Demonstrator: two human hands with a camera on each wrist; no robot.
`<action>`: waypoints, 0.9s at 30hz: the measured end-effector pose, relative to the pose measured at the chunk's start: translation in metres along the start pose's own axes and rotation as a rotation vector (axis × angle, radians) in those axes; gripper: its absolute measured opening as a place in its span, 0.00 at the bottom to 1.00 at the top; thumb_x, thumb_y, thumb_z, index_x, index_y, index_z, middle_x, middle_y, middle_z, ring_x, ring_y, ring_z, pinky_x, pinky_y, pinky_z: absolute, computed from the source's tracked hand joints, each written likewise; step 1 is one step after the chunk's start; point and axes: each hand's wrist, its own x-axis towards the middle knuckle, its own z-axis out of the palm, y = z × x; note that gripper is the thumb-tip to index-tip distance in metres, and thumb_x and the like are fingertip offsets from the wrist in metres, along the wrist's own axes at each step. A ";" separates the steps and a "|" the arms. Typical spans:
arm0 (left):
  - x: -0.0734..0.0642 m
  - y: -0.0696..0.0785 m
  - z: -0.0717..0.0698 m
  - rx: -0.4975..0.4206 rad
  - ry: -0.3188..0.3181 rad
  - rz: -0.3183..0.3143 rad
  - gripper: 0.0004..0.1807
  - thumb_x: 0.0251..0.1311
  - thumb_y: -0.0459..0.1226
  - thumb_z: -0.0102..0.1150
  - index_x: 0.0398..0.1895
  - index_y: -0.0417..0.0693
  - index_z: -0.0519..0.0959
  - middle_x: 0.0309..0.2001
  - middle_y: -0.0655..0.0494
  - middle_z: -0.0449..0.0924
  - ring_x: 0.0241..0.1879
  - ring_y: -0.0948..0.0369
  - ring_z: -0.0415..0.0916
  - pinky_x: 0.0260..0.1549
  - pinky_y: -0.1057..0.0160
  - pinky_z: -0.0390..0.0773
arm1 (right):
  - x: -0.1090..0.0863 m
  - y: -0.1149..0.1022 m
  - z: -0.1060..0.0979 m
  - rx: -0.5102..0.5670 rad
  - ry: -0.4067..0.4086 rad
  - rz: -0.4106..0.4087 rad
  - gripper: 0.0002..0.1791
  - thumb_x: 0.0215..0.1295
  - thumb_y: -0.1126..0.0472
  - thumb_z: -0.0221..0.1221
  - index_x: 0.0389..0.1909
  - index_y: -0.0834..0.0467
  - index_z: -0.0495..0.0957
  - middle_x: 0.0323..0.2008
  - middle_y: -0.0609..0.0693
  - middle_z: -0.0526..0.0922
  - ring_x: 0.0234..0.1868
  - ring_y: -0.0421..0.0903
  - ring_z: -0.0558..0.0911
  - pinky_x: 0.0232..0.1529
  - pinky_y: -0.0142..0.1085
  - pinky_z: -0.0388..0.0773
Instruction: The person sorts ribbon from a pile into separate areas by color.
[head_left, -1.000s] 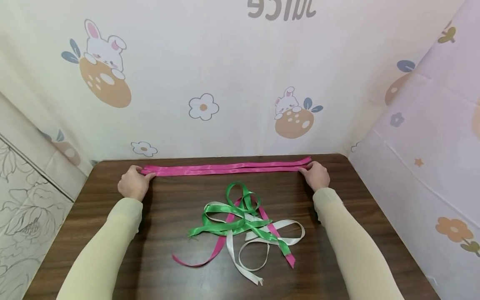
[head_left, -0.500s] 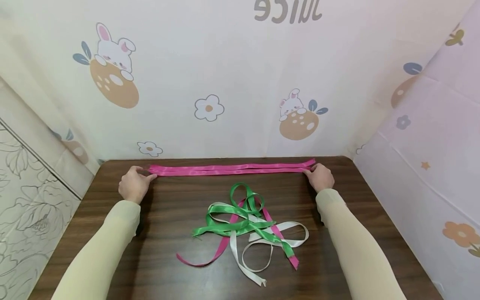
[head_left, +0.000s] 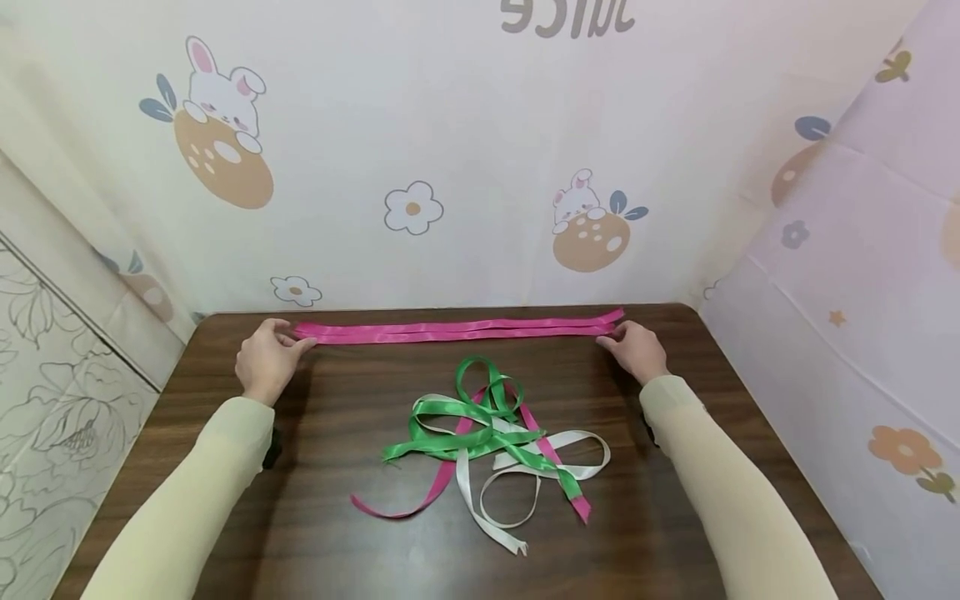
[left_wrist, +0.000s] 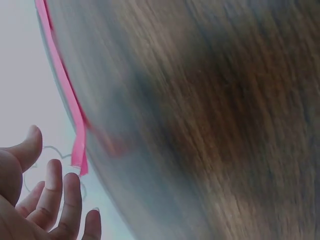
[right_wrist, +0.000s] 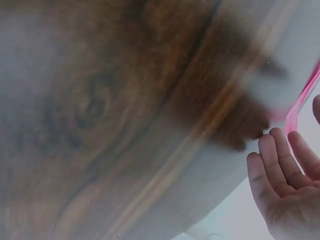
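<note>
Fingers parted, a person's left hand (head_left: pixel 267 358) and right hand (head_left: pixel 636 350) bracket two pink satin ribbon strips (head_left: pixel 390 338) lying side by side near the brown wood-grain table's (head_left: pixel 337 417) far edge; on the pale printed backdrop (head_left: pixel 480 125) facing us, grey lettering (head_left: pixel 578 18) reads "Juice" backwards.

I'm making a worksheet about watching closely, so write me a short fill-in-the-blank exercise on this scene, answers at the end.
1. The strips lying along the table's far edge are coloured ____.
2. The colours in the pile are white, pink and ____.
3. The left hand is near the strips' ____ end.
4. The table is coloured ____.

Missing words: pink; green; left; brown.
</note>
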 end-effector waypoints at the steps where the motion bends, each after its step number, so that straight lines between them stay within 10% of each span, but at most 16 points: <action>1: -0.001 0.001 -0.001 0.001 0.003 0.012 0.31 0.63 0.50 0.71 0.62 0.40 0.77 0.45 0.38 0.89 0.45 0.41 0.84 0.41 0.44 0.77 | -0.002 -0.001 -0.002 -0.006 -0.006 -0.004 0.30 0.73 0.42 0.60 0.58 0.66 0.76 0.53 0.68 0.84 0.50 0.63 0.82 0.50 0.58 0.78; 27: -0.041 0.021 -0.006 0.001 -0.071 0.239 0.31 0.59 0.50 0.74 0.58 0.39 0.79 0.38 0.43 0.89 0.35 0.47 0.84 0.25 0.61 0.71 | -0.066 -0.037 -0.019 -0.009 0.011 -0.273 0.24 0.72 0.45 0.62 0.56 0.60 0.80 0.44 0.58 0.85 0.42 0.53 0.81 0.41 0.49 0.78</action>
